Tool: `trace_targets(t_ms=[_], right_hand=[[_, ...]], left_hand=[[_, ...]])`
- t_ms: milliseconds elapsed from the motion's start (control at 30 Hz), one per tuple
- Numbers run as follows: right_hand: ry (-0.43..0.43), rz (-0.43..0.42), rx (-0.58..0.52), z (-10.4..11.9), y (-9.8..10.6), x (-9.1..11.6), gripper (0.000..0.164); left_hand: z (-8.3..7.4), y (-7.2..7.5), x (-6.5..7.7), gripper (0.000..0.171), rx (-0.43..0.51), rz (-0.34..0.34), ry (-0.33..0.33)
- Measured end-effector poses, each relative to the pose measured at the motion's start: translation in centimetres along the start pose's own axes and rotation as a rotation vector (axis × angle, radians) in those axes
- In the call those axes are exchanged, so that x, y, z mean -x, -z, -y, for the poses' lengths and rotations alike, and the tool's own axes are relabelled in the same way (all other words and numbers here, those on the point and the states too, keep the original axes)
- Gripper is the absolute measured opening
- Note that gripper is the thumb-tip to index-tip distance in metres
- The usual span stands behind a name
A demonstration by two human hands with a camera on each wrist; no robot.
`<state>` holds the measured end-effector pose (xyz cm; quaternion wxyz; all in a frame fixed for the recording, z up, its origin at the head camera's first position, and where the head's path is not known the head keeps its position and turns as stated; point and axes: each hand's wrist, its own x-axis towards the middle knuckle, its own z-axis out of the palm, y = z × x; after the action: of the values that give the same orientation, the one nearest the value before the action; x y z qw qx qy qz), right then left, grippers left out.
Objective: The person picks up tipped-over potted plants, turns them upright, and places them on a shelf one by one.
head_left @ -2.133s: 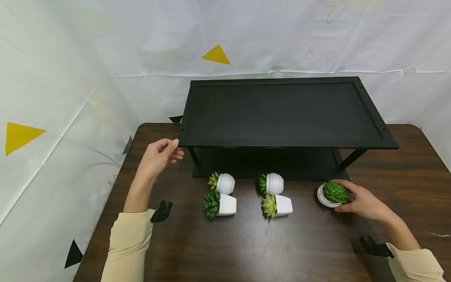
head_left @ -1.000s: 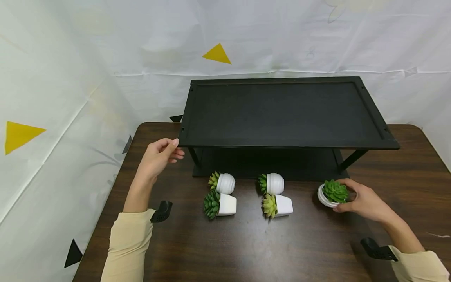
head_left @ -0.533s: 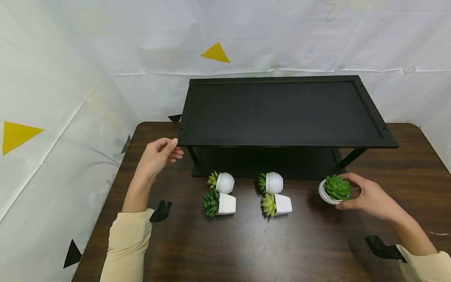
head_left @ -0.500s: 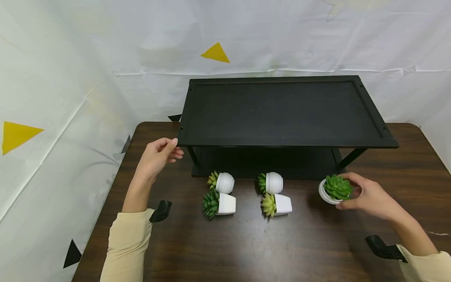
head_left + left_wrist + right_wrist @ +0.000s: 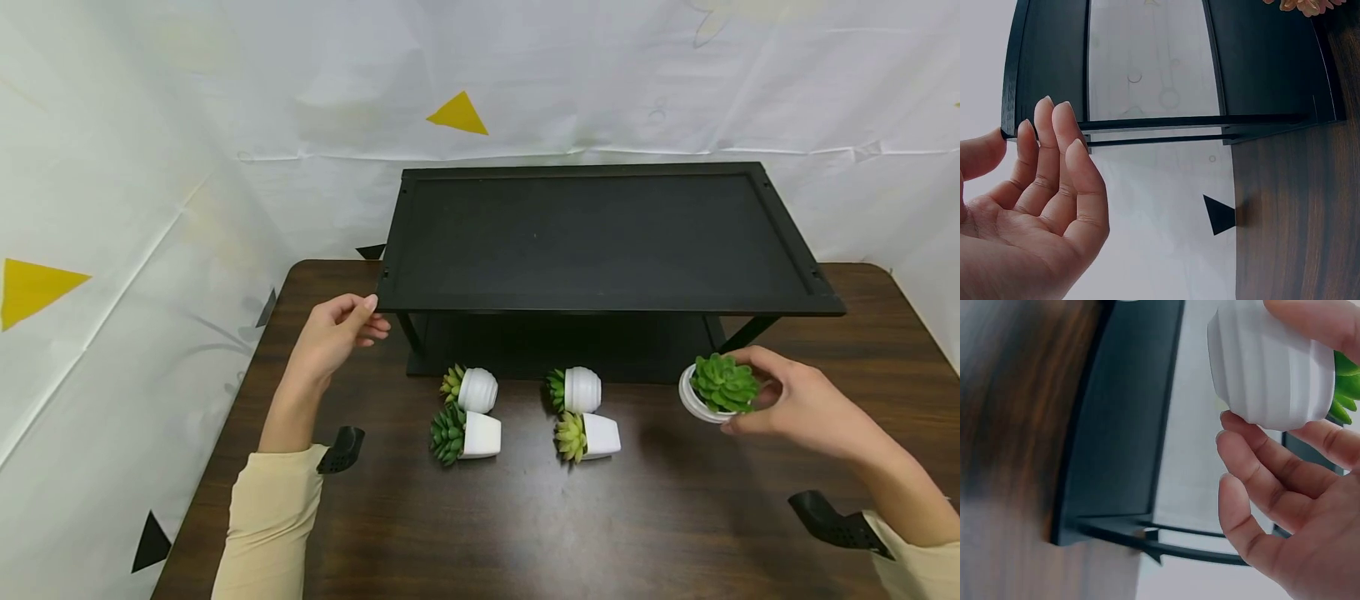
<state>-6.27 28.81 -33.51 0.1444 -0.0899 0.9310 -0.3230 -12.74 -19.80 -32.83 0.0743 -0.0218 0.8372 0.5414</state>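
My right hand (image 5: 810,404) grips a small potted succulent (image 5: 722,385), thumb and fingers around its ribbed white pot (image 5: 1266,369). The plant is green and sits above the table, near the front right of the black two-tier shelf (image 5: 592,242). At the shelf's front left corner, my left hand (image 5: 326,337) pinches the upper board's edge between thumb and fingers. In the left wrist view the thumb (image 5: 982,153) is at the board's corner, the other fingers loosely bent beside it.
Several other potted succulents lie on their sides in front of the shelf: a reddish-green one (image 5: 477,390) and a dark green one (image 5: 481,435) at left, a green one (image 5: 582,389) and a pale one (image 5: 602,436) in the middle. White sheeting (image 5: 337,83) hangs behind the wooden table (image 5: 450,533).
The right hand has raised the potted succulent off the table, moving it slightly away and to the right. The left hand keeps its place at the shelf corner.
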Motion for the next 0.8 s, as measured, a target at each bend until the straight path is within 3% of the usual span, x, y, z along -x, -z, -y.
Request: trace_targets(t_ms=[233, 467, 800], right_hand=[[-0.006, 0.007, -0.012, 1.6, 0.9, 0.0, 0.071], [0.052, -0.049, -0.001, 2.8, 1.4, -0.3, 0.066], [0.078, -0.062, 0.045, 4.6, 2.5, -1.0, 0.067]], left_hand=[[0.0, 0.1, 0.0, 0.041, -0.005, 0.011, -0.008], [0.1, 0.1, -0.1, 0.041, -0.002, 0.016, -0.006], [0.0, 0.2, -0.2, 0.041, -0.003, 0.025, -0.014]])
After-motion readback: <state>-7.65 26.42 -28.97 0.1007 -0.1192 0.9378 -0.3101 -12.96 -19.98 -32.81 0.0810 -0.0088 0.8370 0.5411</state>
